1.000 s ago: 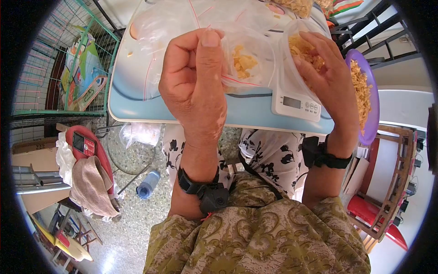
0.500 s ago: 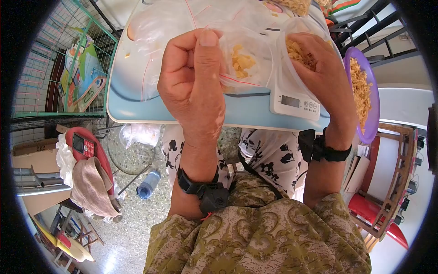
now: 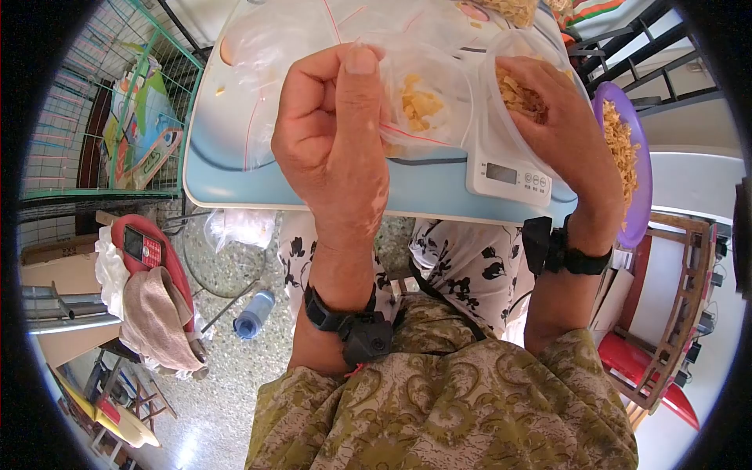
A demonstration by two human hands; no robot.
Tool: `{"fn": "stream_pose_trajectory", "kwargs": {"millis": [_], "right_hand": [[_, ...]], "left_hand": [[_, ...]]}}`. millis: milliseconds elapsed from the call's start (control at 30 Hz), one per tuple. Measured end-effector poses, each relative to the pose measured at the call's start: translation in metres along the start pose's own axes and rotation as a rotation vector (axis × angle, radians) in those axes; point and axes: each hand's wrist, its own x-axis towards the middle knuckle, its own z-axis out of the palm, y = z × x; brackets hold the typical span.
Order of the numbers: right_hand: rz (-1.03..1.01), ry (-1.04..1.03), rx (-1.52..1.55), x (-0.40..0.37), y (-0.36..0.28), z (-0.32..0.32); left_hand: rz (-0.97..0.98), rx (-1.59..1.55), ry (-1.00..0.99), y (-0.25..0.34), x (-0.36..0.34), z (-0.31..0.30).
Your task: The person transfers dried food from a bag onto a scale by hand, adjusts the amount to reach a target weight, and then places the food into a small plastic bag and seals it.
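Observation:
My left hand (image 3: pixel 337 133) is closed, thumb against curled fingers, pinching the edge of a clear plastic zip bag (image 3: pixel 450 94) with a red seal line. Yellowish dried pieces (image 3: pixel 421 103) lie in the bag. My right hand (image 3: pixel 560 117) reaches into a translucent round container (image 3: pixel 501 129), its fingertips hidden among brown dried pieces (image 3: pixel 517 95). That container rests on a white digital scale (image 3: pixel 509 184). More clear bags with red lines (image 3: pixel 262 94) lie on the table at the left.
A purple basin (image 3: pixel 644 157) of dried strips is right of the light blue table (image 3: pixel 298 188). A filled bag (image 3: pixel 509 9) sits at the back. Left are a green wire cage (image 3: pixel 112 193), a red stool (image 3: pixel 184 282) with phone (image 3: pixel 143 247) and cloth (image 3: pixel 160 325), and a bottle (image 3: pixel 254 315) on the floor.
My right forearm has shifted slightly to the right, with my hand still in the container. My left hand has stayed nearly in place, still pinching the bag.

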Motion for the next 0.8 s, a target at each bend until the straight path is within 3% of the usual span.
{"fn": "stream_pose_trajectory", "kwargs": {"millis": [300,633,800], "right_hand": [[0.150,0.032,0.053,0.003,-0.005,0.007],[0.099,0.083,0.047,0.005,-0.002,0.009],[0.289,0.162,0.222,0.004,-0.013,0.004]], "left_hand": [[-0.002,0.028,0.009,0.001,0.000,0.000],[-0.015,0.029,0.037,0.002,0.001,0.002],[-0.029,0.012,0.024,0.003,0.001,0.000]]}}
